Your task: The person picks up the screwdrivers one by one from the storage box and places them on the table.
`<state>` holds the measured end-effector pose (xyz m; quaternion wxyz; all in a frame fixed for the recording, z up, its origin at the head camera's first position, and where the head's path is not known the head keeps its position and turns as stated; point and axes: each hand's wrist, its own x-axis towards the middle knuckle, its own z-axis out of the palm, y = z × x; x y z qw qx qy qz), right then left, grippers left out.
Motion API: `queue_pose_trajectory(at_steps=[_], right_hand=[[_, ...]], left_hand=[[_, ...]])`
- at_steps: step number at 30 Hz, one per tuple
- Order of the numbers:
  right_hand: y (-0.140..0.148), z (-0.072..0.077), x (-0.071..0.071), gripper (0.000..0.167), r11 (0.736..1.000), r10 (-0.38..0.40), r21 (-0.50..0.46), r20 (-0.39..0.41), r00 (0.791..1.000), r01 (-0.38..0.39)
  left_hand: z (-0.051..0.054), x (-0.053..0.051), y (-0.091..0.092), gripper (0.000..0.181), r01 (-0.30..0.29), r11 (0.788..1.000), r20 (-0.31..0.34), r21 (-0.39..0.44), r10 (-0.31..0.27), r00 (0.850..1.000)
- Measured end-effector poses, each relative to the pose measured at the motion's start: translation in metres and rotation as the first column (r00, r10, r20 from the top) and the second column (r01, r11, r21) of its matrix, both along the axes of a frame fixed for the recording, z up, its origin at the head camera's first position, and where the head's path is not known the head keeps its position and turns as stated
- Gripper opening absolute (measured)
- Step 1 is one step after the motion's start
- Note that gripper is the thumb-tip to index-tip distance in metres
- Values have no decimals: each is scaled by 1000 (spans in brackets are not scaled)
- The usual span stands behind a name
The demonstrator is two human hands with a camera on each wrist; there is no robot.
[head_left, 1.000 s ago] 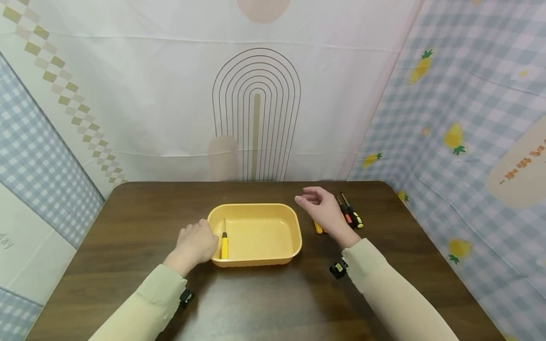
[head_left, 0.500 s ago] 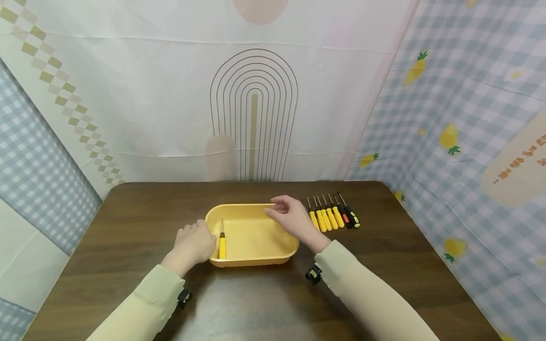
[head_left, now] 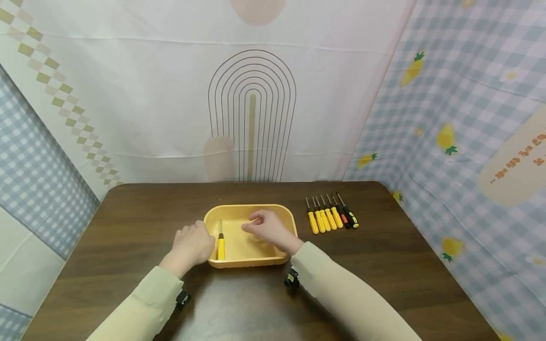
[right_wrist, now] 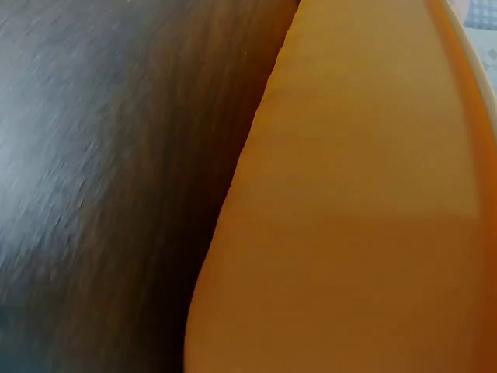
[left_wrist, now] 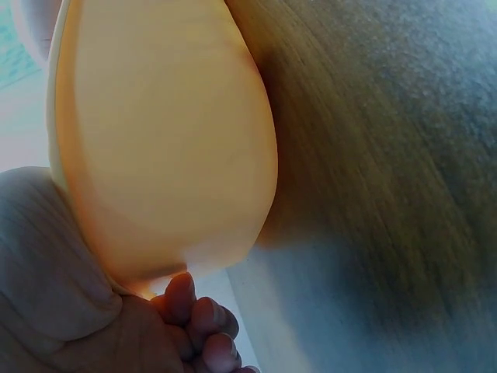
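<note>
A yellow plastic basin (head_left: 245,263) stands on the table, with one yellow-handled screwdriver (head_left: 221,247) lying along its left end. My left hand (head_left: 192,244) grips the basin's left rim; the left wrist view shows its curled fingertips (left_wrist: 208,315) against the outside of the wall. Over the basin's right half hovers my right hand (head_left: 270,230), thumb and fingers loosely bent, holding nothing that I can see. It hangs to the right of the screwdriver and apart from it. In the right wrist view only the basin's outer wall (right_wrist: 349,194) shows, and the hand is hidden.
To the basin's right, several screwdrivers (head_left: 323,220) lie in a row, mostly yellow-handled, with a black and red one (head_left: 343,218) and a black and yellow one (head_left: 351,218) at the right end. A patterned cloth (head_left: 170,118) hangs behind the dark wooden table (head_left: 375,265).
My right hand has moved left from above the screwdriver row to over the basin, uncovering the row. My left hand keeps its grip on the rim. The screwdriver in the basin has not moved.
</note>
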<state>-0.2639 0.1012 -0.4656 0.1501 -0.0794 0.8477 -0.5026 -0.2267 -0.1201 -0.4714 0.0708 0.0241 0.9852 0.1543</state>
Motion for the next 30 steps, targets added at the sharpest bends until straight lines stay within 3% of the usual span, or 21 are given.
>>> queue_pose_trajectory(at_steps=[8, 13, 24, 30], right_hand=[[-23, -7, 0, 43, 999, 44, 10, 42, 998, -45], [-37, -13, 2, 37, 998, 64, 14, 22, 998, -64], [-54, -17, 6, 22, 983, 45, 183, -55, 997, -35], [-63, -16, 6, 53, 962, 91, 264, -60, 994, -72]], left_hand=[[-1, 1, 0, 45, -3, 1000, -5, -3, 3, 1000], [0, 1, 0, 45, -9, 1000, -1, 6, 9, 1000], [-1, 0, 1, 42, -1, 1000, -2, 19, 1, 1000], [1, 1, 1, 42, 3, 1000, -6, 12, -3, 1000]])
